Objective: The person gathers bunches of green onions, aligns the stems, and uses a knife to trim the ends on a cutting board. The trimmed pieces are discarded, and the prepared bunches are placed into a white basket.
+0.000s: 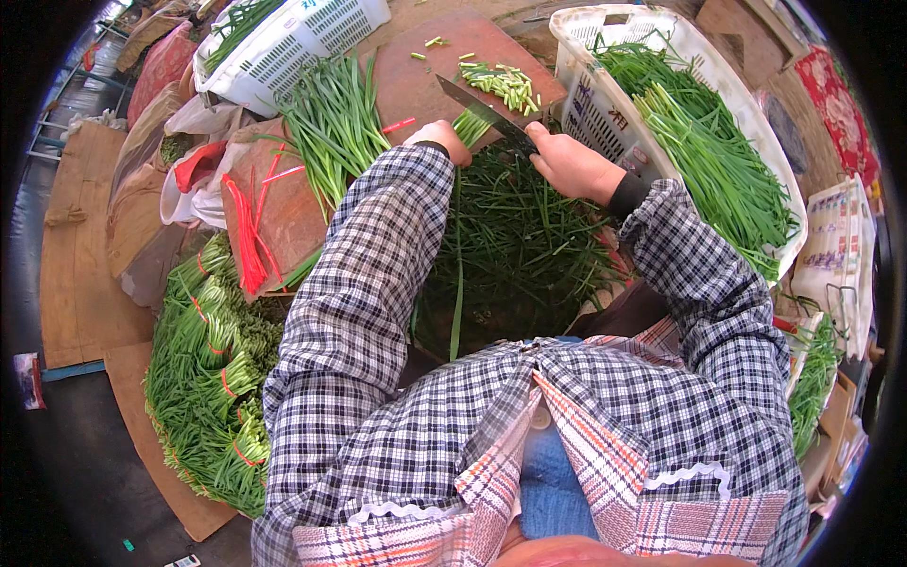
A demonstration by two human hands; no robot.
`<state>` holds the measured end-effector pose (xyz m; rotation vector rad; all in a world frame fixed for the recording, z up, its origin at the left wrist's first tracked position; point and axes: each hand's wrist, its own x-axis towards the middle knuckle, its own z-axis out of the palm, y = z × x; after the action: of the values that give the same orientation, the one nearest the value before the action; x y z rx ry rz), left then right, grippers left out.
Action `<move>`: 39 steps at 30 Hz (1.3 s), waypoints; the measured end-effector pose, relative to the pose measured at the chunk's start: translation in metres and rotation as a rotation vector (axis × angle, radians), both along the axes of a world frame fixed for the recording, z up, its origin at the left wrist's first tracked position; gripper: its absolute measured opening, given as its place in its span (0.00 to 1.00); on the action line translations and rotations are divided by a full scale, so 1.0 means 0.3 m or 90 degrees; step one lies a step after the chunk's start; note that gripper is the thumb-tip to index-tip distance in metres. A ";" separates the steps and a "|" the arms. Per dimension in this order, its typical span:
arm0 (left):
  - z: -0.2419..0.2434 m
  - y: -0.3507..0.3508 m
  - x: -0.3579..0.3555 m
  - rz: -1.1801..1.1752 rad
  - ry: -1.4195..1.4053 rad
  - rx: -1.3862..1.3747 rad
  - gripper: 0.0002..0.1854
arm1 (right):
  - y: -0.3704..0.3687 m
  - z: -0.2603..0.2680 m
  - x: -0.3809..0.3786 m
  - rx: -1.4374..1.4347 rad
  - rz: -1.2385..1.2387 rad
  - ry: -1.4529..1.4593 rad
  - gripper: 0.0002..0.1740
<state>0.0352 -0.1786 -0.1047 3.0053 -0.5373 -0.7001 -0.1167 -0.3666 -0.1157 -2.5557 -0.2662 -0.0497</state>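
Observation:
My left hand (443,138) grips a bunch of Chinese chives (470,127), its stem ends pointing right over the edge of a reddish-brown board (411,85). In my right hand (572,161) is the dark handle of a knife (489,113). Its blade lies across the stem ends, though whether it touches them I cannot tell. Short cut stem pieces (506,85) lie scattered on the board above the blade. Loose green leaves (517,227) fill the dark space below my hands. Left of my left hand lies a larger heap of chives (333,120).
White plastic baskets of chives stand at the right (737,127) and upper left (305,49). Red tie strips (244,234) rest on a smaller board (290,220) at the left. Below it, several tied chive bundles (212,368) are piled up. Another white basket (832,262) stands far right.

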 end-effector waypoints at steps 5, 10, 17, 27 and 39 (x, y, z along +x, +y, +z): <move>0.009 -0.001 -0.001 0.000 0.007 0.004 0.30 | -0.002 0.020 0.050 0.010 0.020 0.041 0.21; 0.018 0.007 -0.026 0.006 0.016 0.019 0.31 | 0.040 -0.013 0.069 0.033 -0.006 0.047 0.21; 0.027 -0.009 -0.059 0.031 -0.027 0.028 0.30 | 0.095 -0.063 0.138 0.060 -0.061 0.037 0.21; 0.040 0.085 -0.099 0.026 -0.074 -0.191 0.32 | 0.005 -0.101 0.208 0.126 -0.175 -0.048 0.21; 0.226 0.186 -0.426 -0.018 0.061 -0.847 0.21 | 0.075 -0.108 0.315 -0.218 -0.132 -0.133 0.20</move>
<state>-0.0926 -0.1229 -0.0370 1.7129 -0.6601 -0.2604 -0.0223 -0.3440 -0.1482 -2.9140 -0.0919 -0.3818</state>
